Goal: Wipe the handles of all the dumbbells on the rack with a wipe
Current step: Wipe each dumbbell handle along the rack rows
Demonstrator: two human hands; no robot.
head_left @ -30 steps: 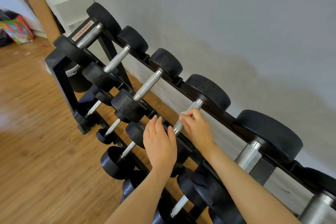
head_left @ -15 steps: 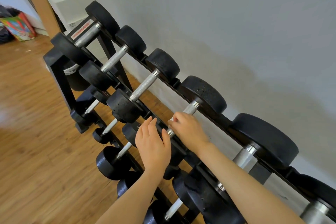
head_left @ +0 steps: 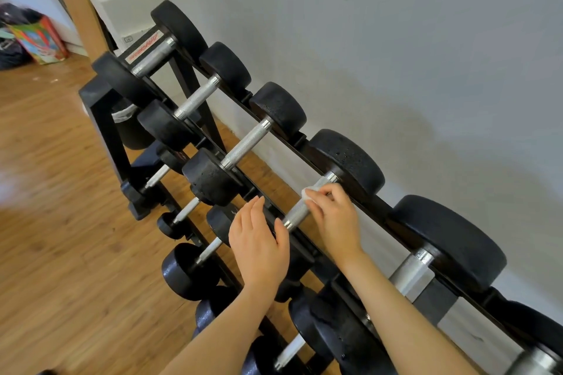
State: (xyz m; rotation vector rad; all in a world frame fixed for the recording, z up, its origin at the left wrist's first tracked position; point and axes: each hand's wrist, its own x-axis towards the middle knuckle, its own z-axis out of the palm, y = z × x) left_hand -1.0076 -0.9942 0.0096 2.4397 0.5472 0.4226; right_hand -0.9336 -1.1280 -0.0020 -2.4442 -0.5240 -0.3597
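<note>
The wipe was pinched in the curled fingers of the right hand and pressed against the knurled steel handle of the fourth dumbbell along the top row of the rack, near that handle's far end, just beside the rear weight head. The step in hand was judged to be the wiping of this one handle, roughly midway along the top row. The handles to the left (three on the top row, plus the smaller ones on the lower tiers) carried no visible sign either way of having been wiped. The next move was judged to call for the wipe to be drawn down the length of the bar toward its near collar, with the grip kept wrapped so that the underside was reached, and then shifted to the thick handle of the neighbouring dumbbell on the right. The left hand was laid flat, fingers straight and close together, on the near weight head, which it largely hid, apparently to steady the dumbbell. Both forearms were extended forward from the lower edge of the view, the right wrist bent slightly over the bar.
</note>
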